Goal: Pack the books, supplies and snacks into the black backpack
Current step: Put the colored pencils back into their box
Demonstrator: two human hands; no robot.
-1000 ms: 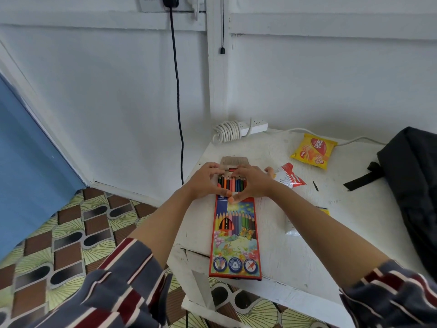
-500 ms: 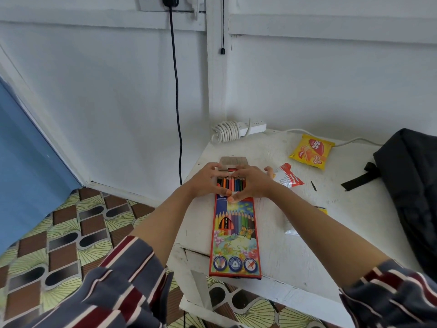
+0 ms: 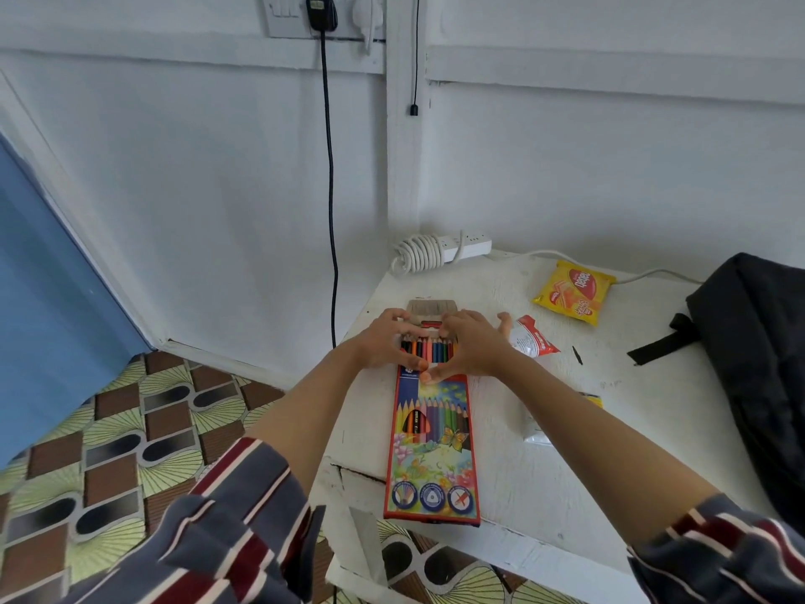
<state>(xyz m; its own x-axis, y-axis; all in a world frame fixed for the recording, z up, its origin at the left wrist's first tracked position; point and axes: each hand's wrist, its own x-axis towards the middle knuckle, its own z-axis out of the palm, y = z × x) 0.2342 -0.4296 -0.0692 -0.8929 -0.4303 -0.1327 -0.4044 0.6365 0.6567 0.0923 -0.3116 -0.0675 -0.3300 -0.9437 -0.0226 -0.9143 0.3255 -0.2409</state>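
A long, red-edged cardboard box of coloured pencils (image 3: 431,446) lies flat on the white painted desk (image 3: 618,464), its near end at the desk's front edge and its open far end pointing to the wall. The left hand (image 3: 382,342) and the right hand (image 3: 474,347) hold that open end from either side: each grip is clamped on the box, fingers curled over the top and the thumbs meeting on the printed front. The coloured pencil ends (image 3: 429,347) show between the hands, and the brown box flap (image 3: 431,306) stands open beyond them. A red and white packet (image 3: 535,338) lies just beside the right hand, a yellow snack packet (image 3: 575,292) farther back. The black fabric backpack (image 3: 762,364) rests at the desk's right side, well apart from the box.
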